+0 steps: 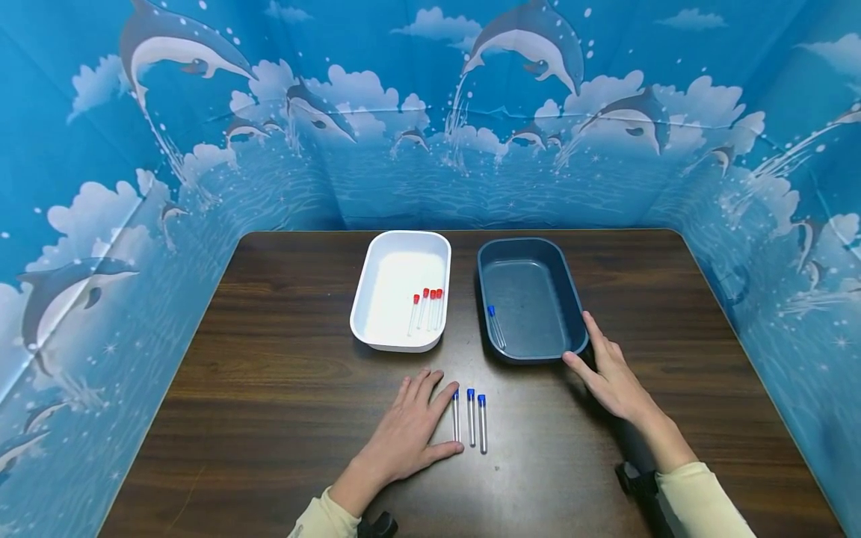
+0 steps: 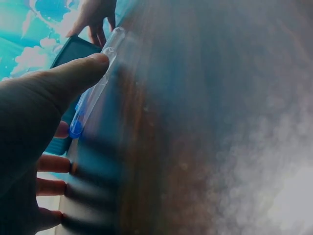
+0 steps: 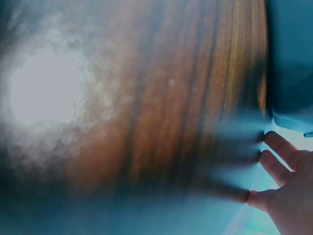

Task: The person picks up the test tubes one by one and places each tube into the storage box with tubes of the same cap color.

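Three clear tubes with blue caps, among them a leftmost tube, a middle tube and a right tube, lie side by side on the table. My left hand spans the leftmost one, index fingertip by its cap and thumb tip by its lower end. In the left wrist view, the thumb covers part of the tubes. My right hand touches the near right corner of a dark blue tray with thumb and index finger. Right wrist view shows fingers spread beside the tray.
A white tray stands left of the dark tray and holds several red-capped tubes. Inside the dark tray, at its left side, lies at least one blue-capped tube. A dolphin-print curtain surrounds the wooden table.
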Demonstrator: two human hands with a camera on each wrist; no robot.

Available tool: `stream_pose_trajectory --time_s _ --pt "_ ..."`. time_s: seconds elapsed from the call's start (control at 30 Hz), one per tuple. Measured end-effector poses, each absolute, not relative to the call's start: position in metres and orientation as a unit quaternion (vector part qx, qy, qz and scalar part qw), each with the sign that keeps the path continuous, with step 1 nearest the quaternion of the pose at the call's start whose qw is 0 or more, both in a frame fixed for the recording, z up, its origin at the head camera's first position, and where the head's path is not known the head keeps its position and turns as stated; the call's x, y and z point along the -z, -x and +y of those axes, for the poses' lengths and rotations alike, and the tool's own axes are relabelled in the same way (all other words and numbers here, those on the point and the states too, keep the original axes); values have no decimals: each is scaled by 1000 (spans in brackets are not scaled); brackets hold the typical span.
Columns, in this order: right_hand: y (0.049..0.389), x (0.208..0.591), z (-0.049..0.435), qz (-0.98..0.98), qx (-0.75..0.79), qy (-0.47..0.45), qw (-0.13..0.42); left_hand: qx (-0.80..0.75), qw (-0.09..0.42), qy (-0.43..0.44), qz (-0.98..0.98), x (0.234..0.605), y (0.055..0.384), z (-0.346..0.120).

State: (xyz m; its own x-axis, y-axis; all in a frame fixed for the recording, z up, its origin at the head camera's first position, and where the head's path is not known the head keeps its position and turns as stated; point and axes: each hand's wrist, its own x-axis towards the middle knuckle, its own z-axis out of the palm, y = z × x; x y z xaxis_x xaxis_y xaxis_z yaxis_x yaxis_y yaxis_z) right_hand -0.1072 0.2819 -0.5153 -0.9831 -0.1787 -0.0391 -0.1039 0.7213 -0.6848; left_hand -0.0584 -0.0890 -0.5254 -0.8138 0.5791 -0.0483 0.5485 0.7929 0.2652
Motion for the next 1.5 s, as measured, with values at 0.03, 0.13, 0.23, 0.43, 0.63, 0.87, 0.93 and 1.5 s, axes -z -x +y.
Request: stream_pose_trajectory --time_s 0.03,0.13,0.23,0.43,0.63,0.87,0.93,1.5 --pt "107 515 282 926 366 75 52 -119 60 -300 945 525 58 -89" --pt "107 515 282 926 367 75 54 -115 58 -300 945 525 59 -89" --pt "107 514 281 926 367 74 55 -109 58 -299 946 525 59 -89" --pt "106 514 281 925 368 78 49 -115 28 -308 944 525 60 -87" --pt "107 514 281 925 370 79 46 -118 18 -308 944 525 61 -87" --pt "106 513 281 925 370 78 47 -112 25 -301 947 525 63 -88" --pt "106 514 281 925 369 79 45 -112 26 -299 947 525 62 -88" --pt "106 515 282 926 368 72 50 -148 -18 -294 944 513 62 -84"
